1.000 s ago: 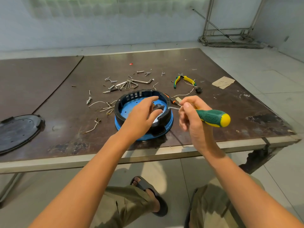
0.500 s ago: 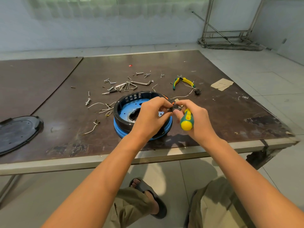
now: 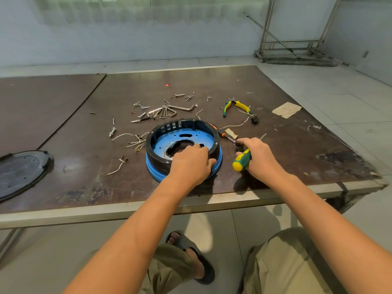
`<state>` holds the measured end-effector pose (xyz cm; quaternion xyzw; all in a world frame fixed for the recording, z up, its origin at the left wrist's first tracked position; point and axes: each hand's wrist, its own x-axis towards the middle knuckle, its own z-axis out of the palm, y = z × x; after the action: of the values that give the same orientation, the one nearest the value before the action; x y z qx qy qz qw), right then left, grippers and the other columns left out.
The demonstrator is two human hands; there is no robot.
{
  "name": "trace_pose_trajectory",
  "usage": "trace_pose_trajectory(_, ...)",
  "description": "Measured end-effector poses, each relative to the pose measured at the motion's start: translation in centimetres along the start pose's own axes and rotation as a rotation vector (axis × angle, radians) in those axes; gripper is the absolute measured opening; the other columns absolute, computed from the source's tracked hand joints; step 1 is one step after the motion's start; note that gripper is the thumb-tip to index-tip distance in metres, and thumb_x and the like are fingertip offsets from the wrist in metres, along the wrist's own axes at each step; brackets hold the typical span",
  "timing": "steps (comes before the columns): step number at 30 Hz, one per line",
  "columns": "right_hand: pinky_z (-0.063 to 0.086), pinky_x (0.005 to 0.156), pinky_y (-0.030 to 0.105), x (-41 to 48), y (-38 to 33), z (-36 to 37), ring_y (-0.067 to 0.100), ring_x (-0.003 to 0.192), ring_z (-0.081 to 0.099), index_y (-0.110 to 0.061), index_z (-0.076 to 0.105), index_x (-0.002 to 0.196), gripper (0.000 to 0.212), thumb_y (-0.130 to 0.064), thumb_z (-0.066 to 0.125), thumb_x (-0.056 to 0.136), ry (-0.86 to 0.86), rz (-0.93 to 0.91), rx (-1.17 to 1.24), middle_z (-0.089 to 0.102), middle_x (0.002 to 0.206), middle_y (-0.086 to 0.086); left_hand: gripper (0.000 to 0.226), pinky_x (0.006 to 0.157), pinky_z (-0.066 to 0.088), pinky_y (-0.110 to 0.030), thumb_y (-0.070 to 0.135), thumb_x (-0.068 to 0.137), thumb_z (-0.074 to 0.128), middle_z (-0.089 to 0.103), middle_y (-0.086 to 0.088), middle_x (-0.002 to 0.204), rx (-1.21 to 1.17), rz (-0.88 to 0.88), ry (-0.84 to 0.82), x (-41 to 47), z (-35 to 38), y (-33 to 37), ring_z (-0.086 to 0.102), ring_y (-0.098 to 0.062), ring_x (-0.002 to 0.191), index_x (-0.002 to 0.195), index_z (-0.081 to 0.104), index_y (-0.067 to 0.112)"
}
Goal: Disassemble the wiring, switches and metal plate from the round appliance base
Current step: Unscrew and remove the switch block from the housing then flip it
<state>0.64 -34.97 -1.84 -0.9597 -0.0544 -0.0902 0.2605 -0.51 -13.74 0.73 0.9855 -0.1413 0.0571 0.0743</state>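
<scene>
The round appliance base [image 3: 161, 143], black ring on a blue body, lies on the brown table near its front edge. My left hand [image 3: 192, 164] grips the near right part of its rim, fingers curled inside. Just right of the base, my right hand [image 3: 257, 154] holds a green and yellow screwdriver [image 3: 241, 161] and a small black part [image 3: 239, 147] against the table. Cut white wires [image 3: 131, 140] lie left of the base. Another wire with a black plug piece [image 3: 254, 119] lies behind my right hand.
Loose screws, bolts and hex keys [image 3: 167, 110] are scattered behind the base. Yellow and green pliers [image 3: 236, 106] lie at the back right, a cardboard scrap [image 3: 286, 110] further right. An orange-tipped tool [image 3: 220, 132] rests beside the base. A black round cover [image 3: 21, 172] sits at the far left.
My two hands have parted: the right one moved right and down to the table with the screwdriver and black part, the left one dropped onto the base rim.
</scene>
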Motion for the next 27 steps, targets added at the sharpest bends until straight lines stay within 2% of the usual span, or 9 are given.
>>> trace_pose_trajectory(4,0.051,0.103,0.039,0.0,0.2,-0.2,0.028,0.125,0.057,-0.022,0.060,0.137,0.067,0.012,0.074,0.080,-0.049,0.031,-0.011,0.054,0.136,0.009,0.032,0.066,0.047,-0.037,0.048,0.099,0.046,0.051,0.001,0.085,-0.008,-0.012,0.010,0.1,-0.3,0.2,0.052,-0.017,0.074,0.092,0.053,0.018)
trace_pose_trajectory(7,0.052,0.103,0.045,-0.3,0.2,-0.5,0.027,0.124,0.057,-0.020,0.062,0.134,0.058,0.010,0.070,0.085,-0.109,-0.038,-0.040,0.052,0.134,0.007,0.031,0.065,0.045,-0.040,0.049,0.099,0.043,0.051,0.003,0.085,-0.070,-0.029,0.092,0.1,-1.0,-0.3,0.050,-0.018,0.076,0.090,0.049,0.019)
trace_pose_trajectory(10,0.049,0.105,0.041,-0.5,-0.6,-1.0,0.027,0.126,0.055,-0.017,0.059,0.139,0.050,-0.003,0.071,0.093,-0.123,-0.081,-0.009,0.053,0.136,0.008,0.030,0.063,0.038,-0.037,0.048,0.099,0.041,0.051,0.005,0.084,-0.238,-0.061,0.190,0.2,-3.1,-1.3,0.049,-0.018,0.077,0.088,0.047,0.021)
trace_pose_trajectory(12,0.046,0.106,0.033,-0.7,-2.1,-1.6,0.025,0.128,0.055,-0.015,0.056,0.143,0.051,-0.015,0.073,0.096,-0.068,-0.102,0.128,0.057,0.137,0.011,0.029,0.065,0.035,-0.036,0.045,0.099,0.044,0.054,0.005,0.082,-0.415,-0.066,0.273,0.2,-5.1,-2.1,0.049,-0.016,0.076,0.086,0.050,0.020)
trace_pose_trajectory(15,0.045,0.100,0.017,-1.0,-5.4,-2.4,0.019,0.123,0.057,-0.011,0.051,0.147,0.057,-0.016,0.073,0.095,0.037,-0.149,0.358,0.060,0.134,0.012,0.031,0.059,0.037,-0.028,0.036,0.101,0.048,0.053,0.011,0.066,-0.876,-0.117,0.375,-0.1,-8.1,-3.2,0.049,-0.002,0.059,0.073,0.051,0.023)
trace_pose_trajectory(17,0.048,0.103,0.025,-1.2,-8.1,-3.1,0.018,0.120,0.061,-0.011,0.052,0.146,0.054,-0.014,0.071,0.096,0.081,-0.151,0.546,0.063,0.130,0.009,0.036,0.055,0.045,-0.025,0.037,0.102,0.047,0.056,0.009,0.061,-1.229,-0.251,0.380,-0.6,-9.4,-3.6,0.052,-0.006,0.055,0.072,0.056,0.020)
trace_pose_trajectory(19,0.053,0.101,0.030,-1.3,-10.6,-3.8,0.018,0.116,0.066,-0.007,0.059,0.138,0.042,-0.010,0.068,0.098,0.103,-0.178,0.725,0.067,0.123,0.009,0.041,0.060,0.051,-0.025,0.039,0.104,0.043,0.066,0.002,0.066,-1.490,-0.376,0.353,-1.2,-9.6,-3.6,0.062,-0.012,0.061,0.079,0.064,0.013)
trace_pose_trajectory(22,0.053,0.089,0.017,-1.2,-13.4,-4.3,0.010,0.102,0.069,-0.002,0.066,0.127,0.030,-0.009,0.068,0.097,0.065,-0.278,0.794,0.072,0.112,0.006,0.047,0.076,0.059,-0.034,0.041,0.105,0.040,0.076,-0.009,0.091,-1.699,-0.465,0.360,-2.2,-8.5,-3.3,0.072,-0.022,0.084,0.102,0.070,0.006)
trace_pose_trajectory(27,0.059,0.084,0.025,-1.3,-15.2,-3.8,0.013,0.097,0.071,-0.008,0.071,0.119,0.025,-0.018,0.073,0.095,-0.056,-0.389,0.659,0.074,0.105,0.002,0.048,0.083,0.058,-0.040,0.044,0.105,0.035,0.076,-0.011,0.097,-1.678,-0.476,0.362,-3.4,-7.6,-4.1,0.073,-0.025,0.092,0.100,0.073,0.014)
